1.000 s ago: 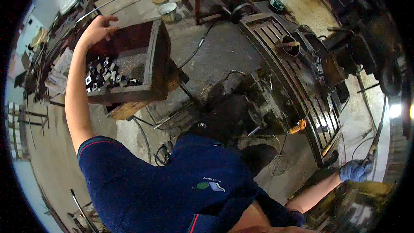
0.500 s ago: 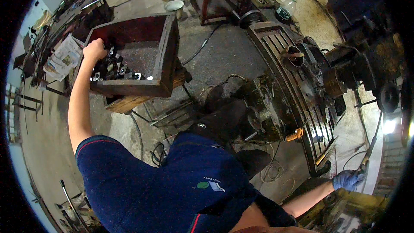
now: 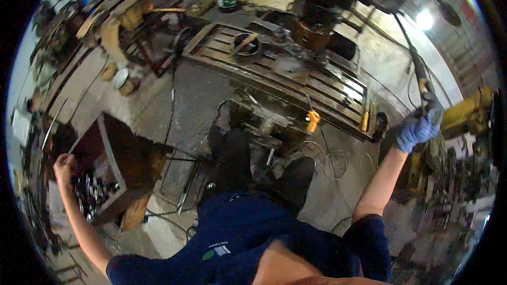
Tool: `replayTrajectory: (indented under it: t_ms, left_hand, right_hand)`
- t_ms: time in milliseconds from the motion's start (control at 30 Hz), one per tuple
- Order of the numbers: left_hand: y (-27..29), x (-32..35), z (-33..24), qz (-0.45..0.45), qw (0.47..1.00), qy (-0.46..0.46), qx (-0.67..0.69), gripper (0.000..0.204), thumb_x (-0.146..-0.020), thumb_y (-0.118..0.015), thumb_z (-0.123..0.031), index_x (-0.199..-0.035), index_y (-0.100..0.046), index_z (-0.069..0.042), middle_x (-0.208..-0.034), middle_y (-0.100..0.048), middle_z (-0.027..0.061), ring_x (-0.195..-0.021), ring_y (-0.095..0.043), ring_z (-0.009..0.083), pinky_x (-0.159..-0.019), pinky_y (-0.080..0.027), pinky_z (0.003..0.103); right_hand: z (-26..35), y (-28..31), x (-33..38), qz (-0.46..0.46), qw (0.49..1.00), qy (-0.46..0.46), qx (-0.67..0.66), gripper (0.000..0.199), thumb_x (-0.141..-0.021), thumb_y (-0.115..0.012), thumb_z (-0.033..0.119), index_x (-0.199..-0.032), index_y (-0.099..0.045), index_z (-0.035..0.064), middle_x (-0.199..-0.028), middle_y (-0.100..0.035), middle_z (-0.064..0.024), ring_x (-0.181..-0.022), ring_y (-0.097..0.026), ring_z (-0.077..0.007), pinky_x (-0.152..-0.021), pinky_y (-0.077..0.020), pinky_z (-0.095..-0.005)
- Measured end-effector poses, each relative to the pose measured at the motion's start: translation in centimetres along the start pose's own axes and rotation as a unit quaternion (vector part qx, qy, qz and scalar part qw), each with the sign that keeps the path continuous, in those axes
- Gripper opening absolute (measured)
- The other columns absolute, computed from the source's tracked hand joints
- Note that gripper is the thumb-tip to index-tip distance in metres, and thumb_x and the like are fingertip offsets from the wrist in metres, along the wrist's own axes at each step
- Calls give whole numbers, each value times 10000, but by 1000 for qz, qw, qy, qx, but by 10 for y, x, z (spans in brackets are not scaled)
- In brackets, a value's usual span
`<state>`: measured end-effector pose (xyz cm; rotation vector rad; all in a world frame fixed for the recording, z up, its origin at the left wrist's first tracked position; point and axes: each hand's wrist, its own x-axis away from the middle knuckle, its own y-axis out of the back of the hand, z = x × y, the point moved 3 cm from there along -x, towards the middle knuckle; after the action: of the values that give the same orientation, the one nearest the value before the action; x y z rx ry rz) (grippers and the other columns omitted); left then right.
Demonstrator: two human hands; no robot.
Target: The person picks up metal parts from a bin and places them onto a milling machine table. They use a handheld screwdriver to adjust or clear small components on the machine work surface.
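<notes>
Workshop floor [image 3: 198, 92] spreads between right hand [image 3: 420, 129], clamped on dark handle [image 3: 420, 73], and left hand [image 3: 64, 165], its grip unclear.

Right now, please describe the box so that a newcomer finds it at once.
From the machine at top centre, go down and left to the bare left hand. There, the box is dark and open. Unlike the round bucket higher in view, it has straight walls and holds many small pieces.

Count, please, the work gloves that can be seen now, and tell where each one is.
1: a blue glove, worn on the right grip, at the lower end of a dark hanging rod. The left grip, at the wooden box, looks bare. Others may be hidden.
</notes>
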<state>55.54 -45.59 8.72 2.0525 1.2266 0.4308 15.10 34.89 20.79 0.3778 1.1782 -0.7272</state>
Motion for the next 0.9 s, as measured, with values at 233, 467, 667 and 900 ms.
replayTrajectory:
  t_ms: [233, 467, 667, 900]
  left_hand:
    - [-74, -56, -258, 96, 901, -226, 357, 372, -902, -473, -226, -1251, -465, -97, -1264, -470, 3, -1129, -450, 113, -891, -374, 276]
    - [-348, 96, -426, 484, 581, -60, 651, 247, -834, -547, -214, -1011, -546, -42, -907, -595, 80, -706, -574, 170, -565, -468, 306]
    - [-493, 214, -367, 649, 486, 136, 570, 278, -833, -529, -224, -1039, -566, -42, -789, -564, 33, -554, -443, 119, -473, -370, 251]
    - [-469, 164, -349, 570, 658, 55, 489, 301, -794, -576, -172, -1073, -568, -57, -691, -505, -47, -539, -411, 54, -489, -390, 228]
  right_hand:
    - [10, -8, -14, 1, 980, -64, -187, 262, -841, -506, 242, -818, -592, -5, -848, -625, -103, -787, -532, -156, -761, -367, -285]
    - [13, -12, -34, -1, 982, -30, -185, 296, -826, -521, 260, -818, -591, -28, -795, -614, -127, -823, -575, -214, -829, -401, -324]
    - [18, -15, -63, 58, 974, 58, -211, 290, -852, -469, 226, -746, -553, -30, -763, -604, -134, -831, -584, -255, -888, -402, -415]
    - [35, -10, -122, 63, 899, 383, 203, 192, -741, -462, -92, -850, -590, 0, -781, -627, -125, -734, -614, -194, -664, -493, -290]
